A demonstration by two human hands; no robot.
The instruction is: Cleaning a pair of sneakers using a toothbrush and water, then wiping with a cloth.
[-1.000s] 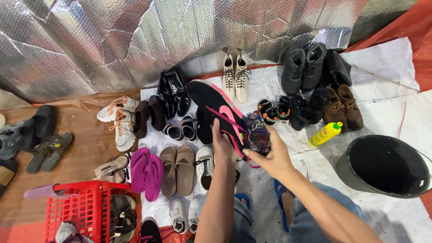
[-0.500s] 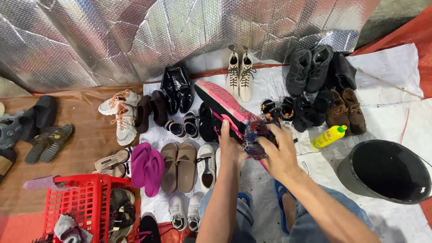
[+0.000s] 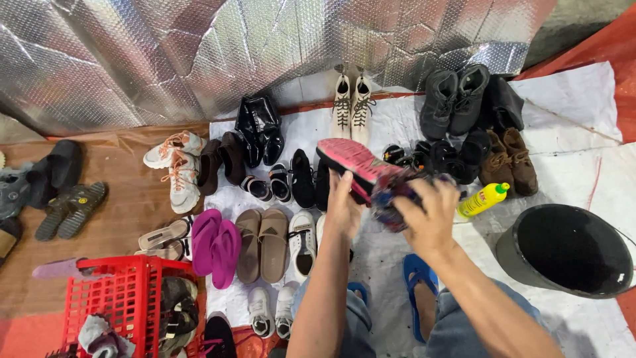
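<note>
A red basket [image 3: 126,292] at lower left holds shoes and rags; a black bucket [image 3: 566,248] sits at right. The left hand [image 3: 343,207] grips a black shoe [image 3: 354,166] with a pink sole, raised above rows of shoes. The right hand [image 3: 430,215] presses a dark cloth [image 3: 391,195] against it, fingers curled. A yellow bottle [image 3: 482,199] lies just beside.

Arms: both forearms bare, no sleeves showing
Left hand [image 3: 344,205]: bare, no glove
Right hand [image 3: 430,215]: bare, no glove
Legs: blue denim trousers
Foot: blue sandal [image 3: 419,292]
</note>
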